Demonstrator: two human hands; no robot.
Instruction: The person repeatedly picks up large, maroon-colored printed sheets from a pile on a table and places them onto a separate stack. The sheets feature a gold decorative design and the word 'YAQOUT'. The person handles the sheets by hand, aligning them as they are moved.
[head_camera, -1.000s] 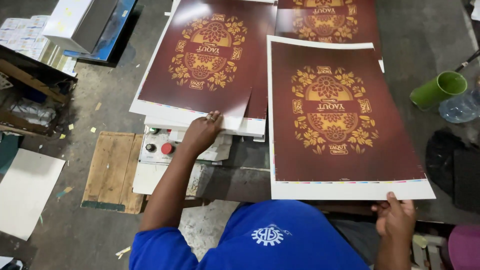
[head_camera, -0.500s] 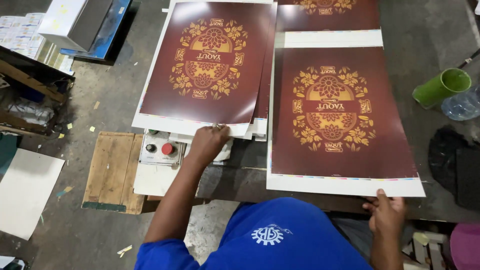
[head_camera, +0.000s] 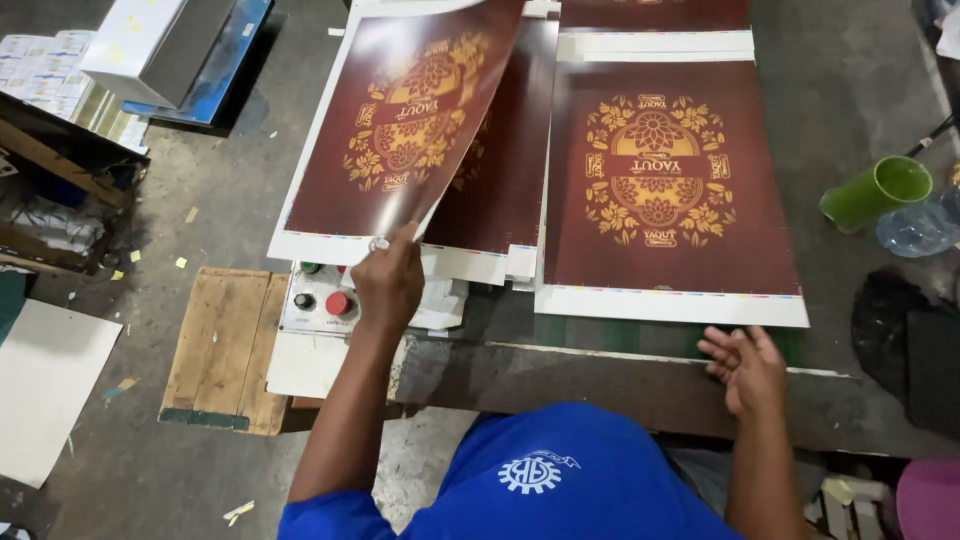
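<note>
**Left hand lifting a printed sheet off the stack**

The left hand (head_camera: 388, 282) is gripping the near edge of a glossy maroon sheet (head_camera: 405, 130) with a gold floral ornament, its fingers (head_camera: 380, 246) closed in a pinch on the white margin. The sheet is curling upward, its near right corner raised off the left stack (head_camera: 480, 262) of like sheets lying beneath it on the table (head_camera: 600, 375). The right hand (head_camera: 745, 365) is resting flat on the dark table edge, fingers spread loosely and holding nothing, just below the near margin of the right stack (head_camera: 668, 200) but apart from it. A small control box (head_camera: 318, 299) with a red button is sitting just left of the left hand, under the stack's overhang. A green cup (head_camera: 877, 194) is lying tilted at the table's right side, beside a clear plastic bottle (head_camera: 920, 225).
</note>
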